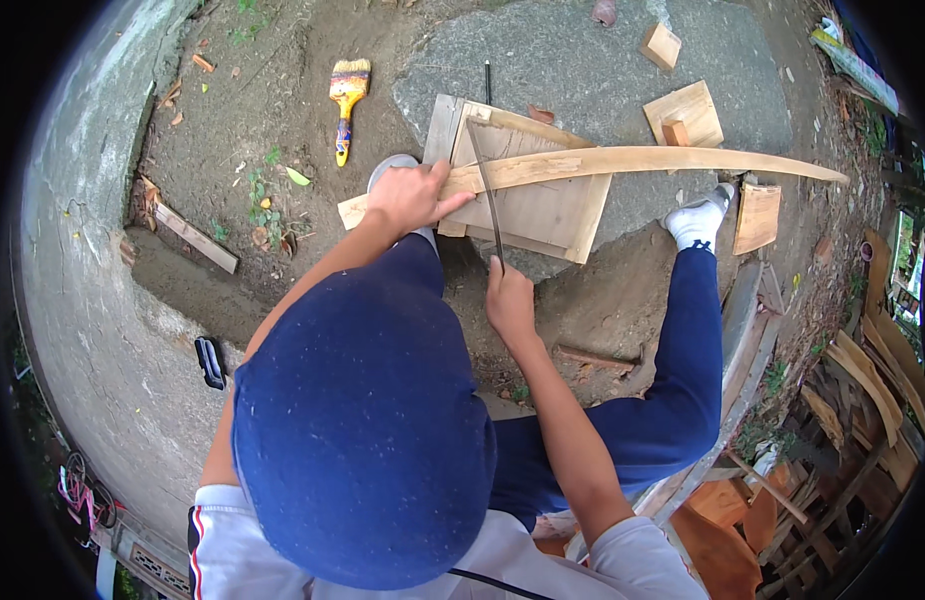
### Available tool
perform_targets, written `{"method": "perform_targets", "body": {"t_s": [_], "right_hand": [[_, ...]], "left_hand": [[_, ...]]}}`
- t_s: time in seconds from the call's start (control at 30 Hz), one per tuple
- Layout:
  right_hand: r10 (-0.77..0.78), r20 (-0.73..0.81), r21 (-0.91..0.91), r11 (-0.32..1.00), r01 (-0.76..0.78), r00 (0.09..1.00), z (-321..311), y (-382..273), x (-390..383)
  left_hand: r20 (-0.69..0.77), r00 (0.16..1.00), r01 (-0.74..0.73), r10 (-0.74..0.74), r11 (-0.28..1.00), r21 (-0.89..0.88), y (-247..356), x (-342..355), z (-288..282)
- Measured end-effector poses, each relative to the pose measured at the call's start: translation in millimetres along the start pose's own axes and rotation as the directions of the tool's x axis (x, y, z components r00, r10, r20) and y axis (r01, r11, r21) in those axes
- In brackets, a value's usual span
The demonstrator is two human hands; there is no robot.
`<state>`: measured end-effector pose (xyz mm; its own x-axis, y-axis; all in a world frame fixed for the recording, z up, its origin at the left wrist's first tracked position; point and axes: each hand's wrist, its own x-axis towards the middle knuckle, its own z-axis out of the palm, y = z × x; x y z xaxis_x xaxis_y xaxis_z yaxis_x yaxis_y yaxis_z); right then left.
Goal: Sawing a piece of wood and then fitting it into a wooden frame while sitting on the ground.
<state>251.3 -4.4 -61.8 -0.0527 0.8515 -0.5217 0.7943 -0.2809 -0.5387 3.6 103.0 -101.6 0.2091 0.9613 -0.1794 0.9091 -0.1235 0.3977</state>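
Observation:
A long, pale, curved wooden strip (662,159) lies across a low wooden box-like block (542,205). My left hand (410,194) grips the strip near its left end, pressing it onto the block with the thumb stretched along it. In my right hand (510,300), the fingers are wrapped around the near end of a thin, dark saw blade (489,190). The blade crosses over the strip just right of my left hand. The grip inside my right hand is hidden. The strip's right end reaches out past my right foot (699,218).
A yellow-handled paintbrush (346,110) lies on the dirt at left. Beyond the block, a flat grey stone slab (572,60) bears a dark pen-like stick (487,83) and small wooden pieces (685,110). Scrap wood (862,400) is piled at right. A dark case (210,362) rests at left.

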Motion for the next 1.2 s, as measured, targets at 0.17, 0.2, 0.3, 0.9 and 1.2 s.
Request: {"method": "perform_targets", "body": {"t_s": [0.17,0.2,0.3,0.9,1.2], "right_hand": [[0.088,0.009,-0.021,0.996,-0.088,0.996,-25.8,8.7,-25.0],[0.037,0.002,0.026,0.999,-0.037,0.999,-37.5,10.1,-35.2],[0.119,-0.005,0.131,0.984,-0.117,0.993,-75.4,9.8,-72.5],[0.133,-0.230,0.543,0.840,0.014,0.964,-99.7,-3.1,-78.6],[0.110,-0.270,0.549,0.834,0.058,0.957,-101.8,-1.7,-76.2]], "left_hand": [[0.028,1.000,-0.007,0.006,1.000,0.019,0.7,0.8,-5.3],[0.022,1.000,0.013,-0.013,1.000,0.014,1.3,0.1,-6.2],[-0.015,0.998,0.059,-0.059,0.998,-0.039,6.3,-2.3,-9.1],[0.155,0.970,0.240,-0.189,0.860,-0.451,32.9,55.0,-89.9],[0.188,0.944,0.326,-0.272,0.857,-0.399,53.4,59.8,-78.9]]}}
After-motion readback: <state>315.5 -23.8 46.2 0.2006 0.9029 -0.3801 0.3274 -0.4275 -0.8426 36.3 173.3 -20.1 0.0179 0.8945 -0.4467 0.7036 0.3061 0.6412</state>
